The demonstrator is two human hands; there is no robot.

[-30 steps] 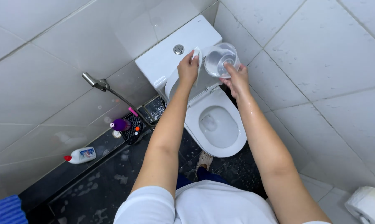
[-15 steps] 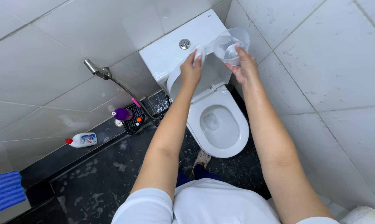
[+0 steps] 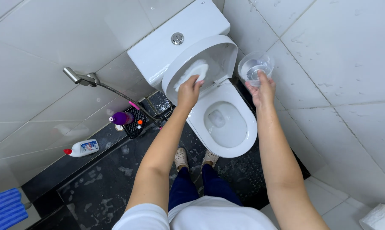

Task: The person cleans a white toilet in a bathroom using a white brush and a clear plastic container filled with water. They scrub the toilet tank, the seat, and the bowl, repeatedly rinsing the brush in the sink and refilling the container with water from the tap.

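Note:
A white toilet (image 3: 233,140) stands against the tiled wall with its lid (image 3: 220,53) raised against the cistern (image 3: 158,47). My left hand (image 3: 189,90) presses a white cloth or sponge (image 3: 196,69) onto the inner face of the lid. My right hand (image 3: 261,90) holds a clear plastic cup (image 3: 255,67) with some water in it, just right of the lid and above the seat's right side. My feet in light slippers (image 3: 181,158) stand on the dark wet floor in front of the bowl.
A metal spray hose (image 3: 79,77) hangs on the left wall. Below it sit a black rack (image 3: 138,121) with a purple bottle (image 3: 121,118) and a white bottle with a red cap (image 3: 82,148). A blue cloth (image 3: 5,208) lies lower left, a toilet roll (image 3: 380,218) lower right.
My left hand has come down from the lid's top edge onto its inner face with the cloth. The right hand with the cup has shifted right, away from the lid.

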